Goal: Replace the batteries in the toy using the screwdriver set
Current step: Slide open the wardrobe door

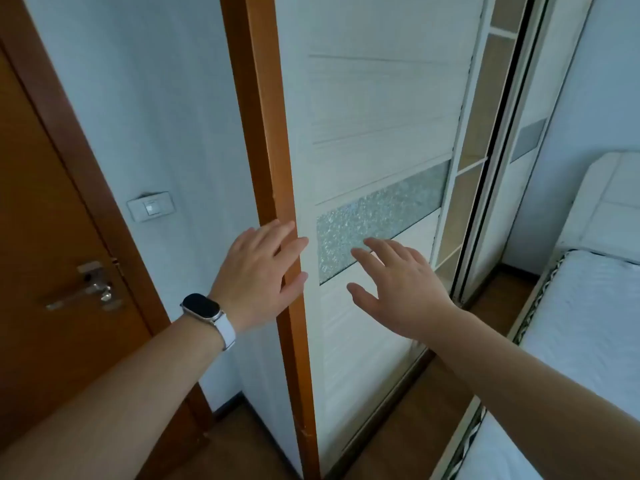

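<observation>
Head view: my left hand (258, 271) and right hand (398, 289) are spread open, holding nothing, at the wardrobe door (374, 109); I'd press palms flat and slide it evenly

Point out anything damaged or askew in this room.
The wood trim beside the wardrobe door has a pale chipped spot near its lower end. The wall switch sits slightly crooked, though the wide lens may cause that. Nothing else stands out.

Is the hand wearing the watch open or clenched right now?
Open. The left hand has its fingers straight and holds nothing, at the edge of the white wardrobe door. Whether it touches: cannot tell.
</observation>
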`<state>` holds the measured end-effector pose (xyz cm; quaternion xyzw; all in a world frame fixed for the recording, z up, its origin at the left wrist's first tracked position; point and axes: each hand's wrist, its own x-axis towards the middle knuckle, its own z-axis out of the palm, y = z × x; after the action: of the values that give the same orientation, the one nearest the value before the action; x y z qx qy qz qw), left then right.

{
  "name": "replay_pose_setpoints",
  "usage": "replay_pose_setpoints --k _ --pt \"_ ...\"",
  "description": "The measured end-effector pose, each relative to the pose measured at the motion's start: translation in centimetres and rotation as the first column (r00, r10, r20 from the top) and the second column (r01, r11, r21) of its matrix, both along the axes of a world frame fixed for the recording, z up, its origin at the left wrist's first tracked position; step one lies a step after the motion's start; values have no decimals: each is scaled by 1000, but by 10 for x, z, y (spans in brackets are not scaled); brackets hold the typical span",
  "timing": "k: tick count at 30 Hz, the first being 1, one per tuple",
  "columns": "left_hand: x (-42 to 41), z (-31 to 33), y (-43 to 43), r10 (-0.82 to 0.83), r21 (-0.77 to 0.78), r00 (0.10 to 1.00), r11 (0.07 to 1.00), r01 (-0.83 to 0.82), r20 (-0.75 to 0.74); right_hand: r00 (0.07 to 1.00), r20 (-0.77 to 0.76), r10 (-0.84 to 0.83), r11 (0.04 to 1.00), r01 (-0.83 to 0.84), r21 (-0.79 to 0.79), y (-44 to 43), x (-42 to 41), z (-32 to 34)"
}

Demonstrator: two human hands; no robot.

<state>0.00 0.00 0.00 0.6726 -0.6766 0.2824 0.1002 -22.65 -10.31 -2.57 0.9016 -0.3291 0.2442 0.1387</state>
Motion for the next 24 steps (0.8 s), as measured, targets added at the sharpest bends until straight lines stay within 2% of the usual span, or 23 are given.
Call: replay_pose_setpoints --k 6,11,17,24 --pt "19 24 -41 -49 -76 998 996 52 40 1000 28 12 999 -11 -43 -37 26 23" --pt "39 54 -73 -111 -214 982 966 143 155 991 114 66 991 -52 -123 -68 57 47" --pt "58 85 -101 -161 -411 942 869 276 294 956 250 153 970 -97 -221 -99 95 65" --pt "82 94 -119 -229 -462 858 764 451 459 868 403 289 942 -182 -282 -117 132 58"
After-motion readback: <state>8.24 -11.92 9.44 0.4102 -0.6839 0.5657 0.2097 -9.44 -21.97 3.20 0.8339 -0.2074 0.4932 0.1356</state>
